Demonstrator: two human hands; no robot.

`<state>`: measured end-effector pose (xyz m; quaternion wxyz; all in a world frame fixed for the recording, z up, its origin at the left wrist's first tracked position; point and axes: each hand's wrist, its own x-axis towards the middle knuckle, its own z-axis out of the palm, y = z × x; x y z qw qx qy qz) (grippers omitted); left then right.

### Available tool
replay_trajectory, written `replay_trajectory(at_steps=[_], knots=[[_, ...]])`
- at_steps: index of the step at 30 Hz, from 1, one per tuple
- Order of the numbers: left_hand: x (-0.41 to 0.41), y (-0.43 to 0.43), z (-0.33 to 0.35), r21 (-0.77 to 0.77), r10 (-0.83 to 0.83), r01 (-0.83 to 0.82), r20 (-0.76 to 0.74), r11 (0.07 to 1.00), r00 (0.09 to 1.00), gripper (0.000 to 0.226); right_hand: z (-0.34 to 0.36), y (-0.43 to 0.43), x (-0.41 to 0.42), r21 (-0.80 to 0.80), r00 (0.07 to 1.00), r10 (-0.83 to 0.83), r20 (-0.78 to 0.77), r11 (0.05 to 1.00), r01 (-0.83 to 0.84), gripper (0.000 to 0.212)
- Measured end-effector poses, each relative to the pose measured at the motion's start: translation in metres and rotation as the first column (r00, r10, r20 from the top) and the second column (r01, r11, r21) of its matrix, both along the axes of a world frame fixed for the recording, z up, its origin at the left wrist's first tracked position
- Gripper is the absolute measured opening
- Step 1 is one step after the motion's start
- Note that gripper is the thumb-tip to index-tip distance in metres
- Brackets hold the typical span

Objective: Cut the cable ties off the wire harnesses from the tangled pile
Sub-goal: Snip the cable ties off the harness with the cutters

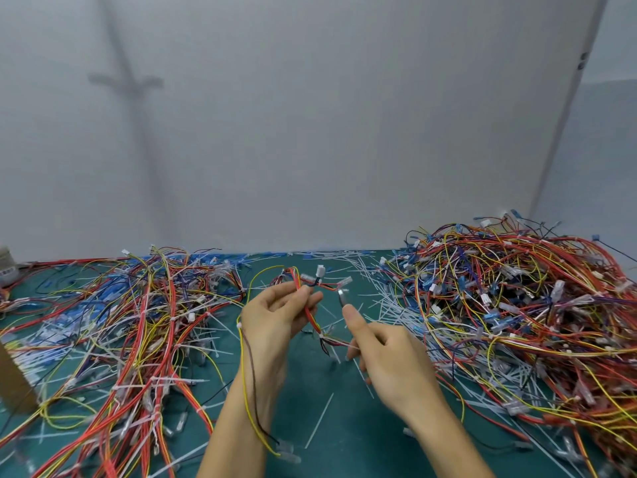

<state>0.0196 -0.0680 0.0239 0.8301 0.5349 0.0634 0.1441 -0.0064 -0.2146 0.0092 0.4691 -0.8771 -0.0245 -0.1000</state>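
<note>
My left hand (275, 313) pinches a wire harness (312, 315) of red, orange and yellow wires above the green mat, its white connectors (320, 271) sticking up. A yellow and a dark wire of it hang down over my left wrist. My right hand (382, 346) grips a small metal cutter (342, 295), whose tip sits just right of the harness near a clear connector. A white cable tie (322, 336) wraps the harness below my left fingers.
A tall tangled pile of harnesses (517, 305) fills the right side. A flatter spread of harnesses (138, 322) lies on the left. Cut white ties (379, 305) litter the green mat (344, 426). A cardboard piece (13, 381) stands at the left edge; a grey wall is behind.
</note>
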Motion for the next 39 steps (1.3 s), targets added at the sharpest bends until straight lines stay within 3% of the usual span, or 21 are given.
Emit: replay_trajectory(at_steps=[4, 8, 14, 20, 23, 33, 39], knots=[[0.0028, 0.0002, -0.0014, -0.096, -0.076, 0.069, -0.069, 0.993, 0.995, 0.009, -0.0031, 0.0016, -0.0012, -0.076, 1.0, 0.019, -0.021, 0.997, -0.02, 0.087], [0.003, 0.0054, -0.0016, -0.137, -0.2, 0.183, -0.124, 0.974, 0.972, 0.016, -0.0056, 0.0046, -0.0003, -0.144, 1.0, 0.023, -0.009, 0.989, -0.024, 0.092], [0.0034, 0.0059, -0.0035, -0.113, -0.325, 0.316, -0.074, 0.942, 0.943, 0.031, -0.0082, 0.0064, -0.0005, -0.219, 0.998, -0.031, 0.059, 0.975, 0.044, 0.087], [0.002, 0.0055, -0.0041, -0.153, -0.343, 0.339, -0.002, 0.928, 0.939, 0.029, -0.0058, 0.0039, -0.0002, -0.172, 0.999, -0.032, 0.022, 0.984, 0.035, 0.095], [0.002, 0.0055, -0.0047, -0.105, -0.348, 0.348, 0.017, 0.932, 0.937, 0.022, -0.0051, 0.0013, -0.0007, -0.169, 0.999, -0.039, 0.014, 0.985, 0.041, 0.097], [0.0014, 0.0066, -0.0066, 0.168, -0.366, 0.357, 0.025, 0.919, 0.93, 0.028, -0.0031, 0.0003, -0.0006, -0.108, 0.999, -0.034, -0.024, 0.994, 0.031, 0.1], [0.0005, 0.0068, -0.0066, 0.212, -0.357, 0.344, 0.025, 0.915, 0.934, 0.032, -0.0005, 0.002, -0.0032, -0.042, 0.998, -0.01, -0.066, 0.999, 0.007, 0.084]])
